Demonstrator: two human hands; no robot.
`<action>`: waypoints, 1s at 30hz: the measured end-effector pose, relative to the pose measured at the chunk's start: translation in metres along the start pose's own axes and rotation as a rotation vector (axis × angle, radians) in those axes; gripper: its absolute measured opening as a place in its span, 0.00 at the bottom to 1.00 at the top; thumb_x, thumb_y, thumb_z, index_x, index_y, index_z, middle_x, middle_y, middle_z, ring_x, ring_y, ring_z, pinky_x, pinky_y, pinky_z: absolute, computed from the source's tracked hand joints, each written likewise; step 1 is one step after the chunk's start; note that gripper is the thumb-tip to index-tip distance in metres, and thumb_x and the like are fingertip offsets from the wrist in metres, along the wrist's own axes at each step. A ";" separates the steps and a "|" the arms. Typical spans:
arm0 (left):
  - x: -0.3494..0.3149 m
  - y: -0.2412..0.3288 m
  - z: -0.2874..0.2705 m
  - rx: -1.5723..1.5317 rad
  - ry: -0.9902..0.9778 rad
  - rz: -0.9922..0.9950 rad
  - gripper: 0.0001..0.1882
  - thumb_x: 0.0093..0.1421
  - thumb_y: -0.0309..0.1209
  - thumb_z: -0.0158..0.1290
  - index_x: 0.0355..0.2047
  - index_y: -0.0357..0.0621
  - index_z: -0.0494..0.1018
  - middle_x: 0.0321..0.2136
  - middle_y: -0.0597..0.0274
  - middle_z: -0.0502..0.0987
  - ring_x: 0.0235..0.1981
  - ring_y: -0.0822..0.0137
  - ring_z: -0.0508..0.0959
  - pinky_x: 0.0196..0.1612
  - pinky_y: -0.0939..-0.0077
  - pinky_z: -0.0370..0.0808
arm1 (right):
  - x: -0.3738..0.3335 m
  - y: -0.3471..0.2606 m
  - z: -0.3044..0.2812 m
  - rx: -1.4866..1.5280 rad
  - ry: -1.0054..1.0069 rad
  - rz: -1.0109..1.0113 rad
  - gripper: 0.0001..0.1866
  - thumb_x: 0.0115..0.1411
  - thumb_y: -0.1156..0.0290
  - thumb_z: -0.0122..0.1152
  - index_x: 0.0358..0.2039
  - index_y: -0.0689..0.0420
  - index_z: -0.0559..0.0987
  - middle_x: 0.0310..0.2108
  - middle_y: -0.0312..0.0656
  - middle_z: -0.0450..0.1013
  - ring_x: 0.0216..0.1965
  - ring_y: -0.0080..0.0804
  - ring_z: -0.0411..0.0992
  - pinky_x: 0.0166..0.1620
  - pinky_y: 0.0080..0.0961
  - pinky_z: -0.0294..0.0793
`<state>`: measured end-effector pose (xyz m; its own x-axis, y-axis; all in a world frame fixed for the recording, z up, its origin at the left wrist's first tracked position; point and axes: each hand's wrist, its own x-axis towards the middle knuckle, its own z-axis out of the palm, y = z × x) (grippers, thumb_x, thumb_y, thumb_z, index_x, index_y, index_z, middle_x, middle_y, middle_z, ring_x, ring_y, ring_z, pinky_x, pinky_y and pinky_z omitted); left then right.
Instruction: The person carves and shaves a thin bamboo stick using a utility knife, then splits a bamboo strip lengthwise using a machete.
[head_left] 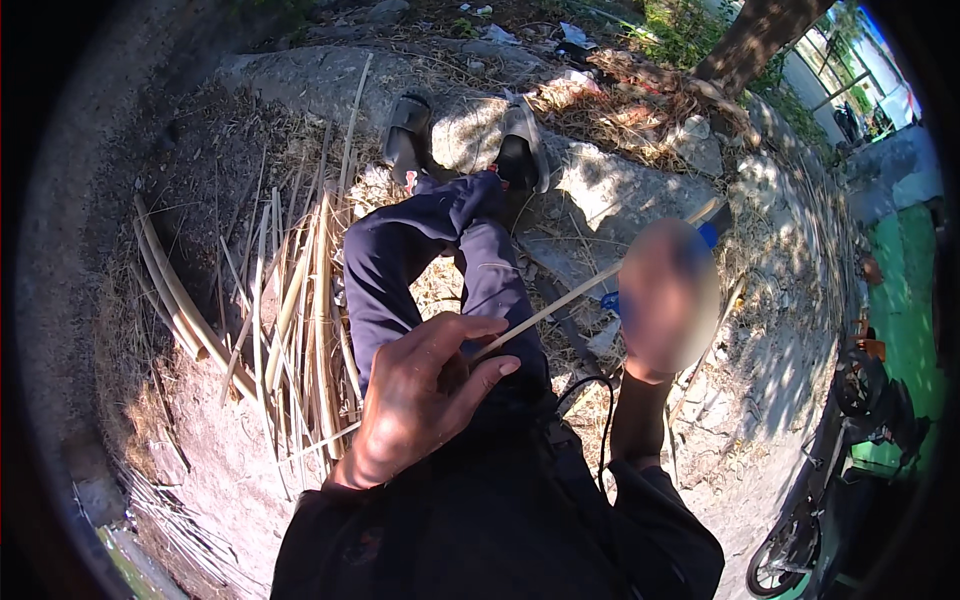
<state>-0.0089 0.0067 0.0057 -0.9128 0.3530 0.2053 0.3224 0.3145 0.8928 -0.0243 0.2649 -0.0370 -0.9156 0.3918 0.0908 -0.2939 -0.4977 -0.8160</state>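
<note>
From my end I see the left hand (425, 385) with its grip clamped on a pale strip (565, 302), thumb and forefinger pinching it; the strip slants up and right over the dark trousers (490, 265) toward the right hand (668, 300). A blur covers that hand, so I can't tell whether its grip is apart or clamped; bits of blue (709, 235) show at the blur's edge. A black cable (607, 425) loops between my view of the two forearms. Left of the legs, a heap of long strips (322, 320) lies on the ground (225, 470). Beyond the shoes (519, 150) sits dry litter (600, 95) near a tree trunk (760, 45); a wheel (790, 550) stands lower right.
</note>
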 end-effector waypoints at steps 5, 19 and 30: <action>-0.001 -0.006 -0.011 0.084 -0.041 -0.071 0.12 0.62 0.29 0.69 0.44 0.40 0.81 0.28 0.62 0.82 0.18 0.74 0.74 0.24 0.77 0.70 | 0.007 -0.009 -0.007 0.026 0.081 -0.062 0.06 0.73 0.70 0.60 0.45 0.58 0.77 0.29 0.29 0.69 0.17 0.10 0.53 0.22 0.15 0.51; -0.006 -0.006 0.000 -0.056 0.141 -0.091 0.05 0.63 0.24 0.67 0.37 0.37 0.82 0.22 0.65 0.81 0.19 0.83 0.71 0.23 0.82 0.64 | -0.033 0.011 0.007 -0.636 -0.199 -0.281 0.26 0.73 0.48 0.54 0.46 0.64 0.75 0.30 0.42 0.77 0.19 0.24 0.67 0.24 0.23 0.62; -0.011 -0.004 0.006 -0.119 0.130 -0.109 0.03 0.64 0.21 0.65 0.36 0.37 0.81 0.20 0.68 0.78 0.18 0.86 0.67 0.21 0.83 0.60 | -0.037 0.029 0.018 -0.965 -0.590 -0.612 0.20 0.62 0.59 0.74 0.43 0.62 0.80 0.31 0.45 0.80 0.26 0.40 0.80 0.27 0.29 0.76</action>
<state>0.0012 0.0063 -0.0028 -0.9679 0.2034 0.1477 0.1949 0.2361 0.9520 -0.0034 0.2218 -0.0532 -0.7578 -0.1669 0.6307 -0.6172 0.4967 -0.6102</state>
